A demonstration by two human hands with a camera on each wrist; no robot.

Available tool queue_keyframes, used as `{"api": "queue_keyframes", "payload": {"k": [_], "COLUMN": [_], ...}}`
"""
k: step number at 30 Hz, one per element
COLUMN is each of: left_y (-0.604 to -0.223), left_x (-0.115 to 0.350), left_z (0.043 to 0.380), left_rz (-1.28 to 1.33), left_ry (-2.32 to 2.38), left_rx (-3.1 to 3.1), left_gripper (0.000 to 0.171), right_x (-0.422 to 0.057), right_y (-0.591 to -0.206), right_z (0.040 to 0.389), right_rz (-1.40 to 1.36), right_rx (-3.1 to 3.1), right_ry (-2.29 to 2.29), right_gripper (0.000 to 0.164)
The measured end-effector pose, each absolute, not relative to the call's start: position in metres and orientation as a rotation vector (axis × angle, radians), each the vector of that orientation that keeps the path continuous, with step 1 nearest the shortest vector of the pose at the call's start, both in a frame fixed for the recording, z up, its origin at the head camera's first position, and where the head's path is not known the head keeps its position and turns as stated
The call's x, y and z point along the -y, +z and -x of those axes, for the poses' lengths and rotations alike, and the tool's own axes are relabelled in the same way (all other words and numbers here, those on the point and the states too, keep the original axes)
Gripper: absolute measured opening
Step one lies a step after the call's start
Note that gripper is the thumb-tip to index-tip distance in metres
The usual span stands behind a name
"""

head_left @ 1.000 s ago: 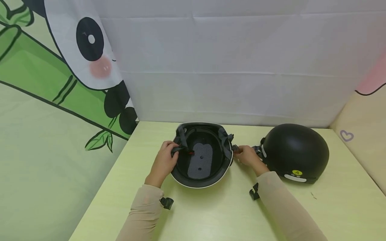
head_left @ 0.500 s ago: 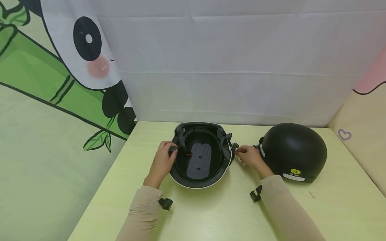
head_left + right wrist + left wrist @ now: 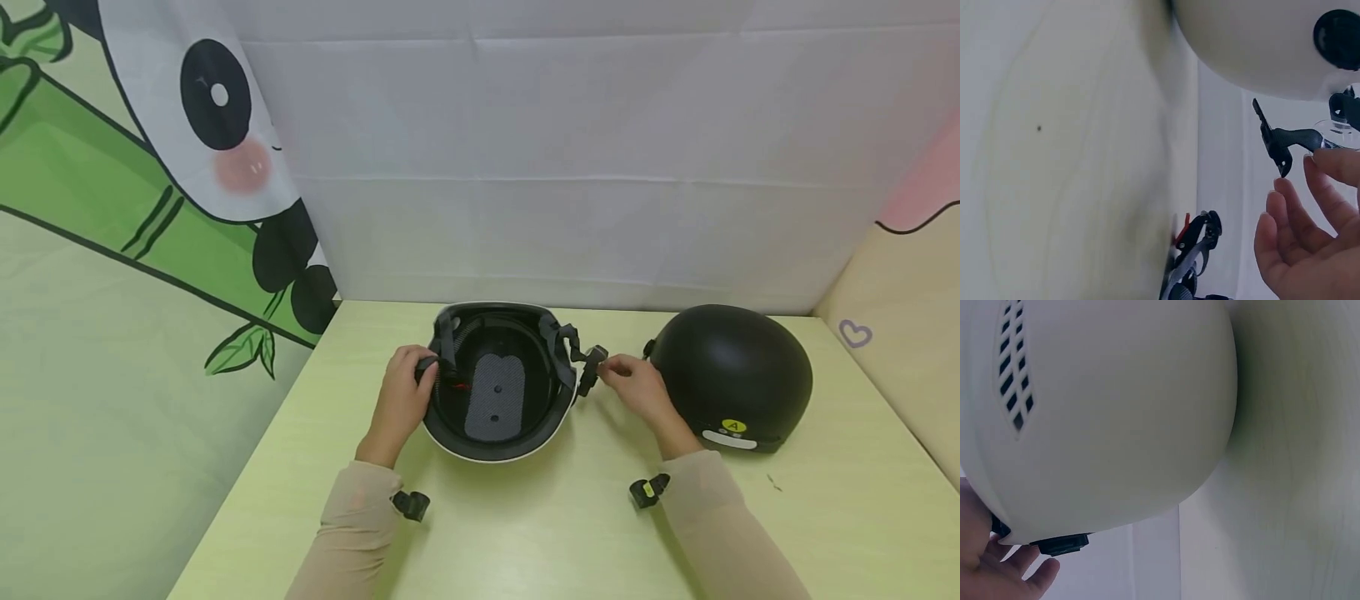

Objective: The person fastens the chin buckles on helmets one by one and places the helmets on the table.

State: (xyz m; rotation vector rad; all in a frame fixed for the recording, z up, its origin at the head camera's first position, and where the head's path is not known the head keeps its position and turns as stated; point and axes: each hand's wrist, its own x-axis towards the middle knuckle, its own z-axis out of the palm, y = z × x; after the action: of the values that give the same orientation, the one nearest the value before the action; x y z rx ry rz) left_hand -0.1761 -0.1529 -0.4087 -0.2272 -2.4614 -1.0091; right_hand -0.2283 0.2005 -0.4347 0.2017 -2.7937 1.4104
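A white helmet with a black lining lies upside down on the table, its hollow facing up. At its left rim my left hand pinches a black chin strap with a bit of red on it. The left wrist view shows the smooth outer shell, with several fingers bent by the rim. My right hand pinches the opposite strap, drawn out past the right rim with a dark buckle. In the right wrist view thumb and forefinger meet at this strap; the other fingers are loosely bent.
A black helmet with a yellow "A" sticker stands dome up to the right, close to my right hand. Its straps show low in the right wrist view. Behind the table hangs a pale cloth wall; a panda-printed cloth is on the left.
My right hand has drawn the right strap and buckle outward, away from the rim, and turned a little. My left hand has shifted slightly up and left with its strap.
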Motion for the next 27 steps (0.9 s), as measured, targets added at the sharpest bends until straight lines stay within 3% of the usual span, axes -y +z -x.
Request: {"api": "queue_keyframes", "payload": {"k": [8, 15, 27], "left_y": [-0.395, -0.388, -0.376], "left_x": [0.153, 0.154, 0.155], "left_z": [0.178, 0.177, 0.175], "left_rz": [0.21, 0.176, 0.292], "left_ry": [-1.095, -1.221, -1.29], "left_rx": [2.443, 2.445, 2.431], "left_gripper": [0.018, 0.017, 0.019], "right_x": [-0.198, -0.194, -0.192], "right_y": [-0.424, -0.416, -0.398], "right_z": [0.222, 0.218, 0.203], "right_rz": [-0.207, -0.223, -0.226], "right_rx": [2.625, 2.405, 2.426], "right_ry": [1.711, 1.979, 1.918], "right_gripper": [0.025, 0.015, 0.021]}}
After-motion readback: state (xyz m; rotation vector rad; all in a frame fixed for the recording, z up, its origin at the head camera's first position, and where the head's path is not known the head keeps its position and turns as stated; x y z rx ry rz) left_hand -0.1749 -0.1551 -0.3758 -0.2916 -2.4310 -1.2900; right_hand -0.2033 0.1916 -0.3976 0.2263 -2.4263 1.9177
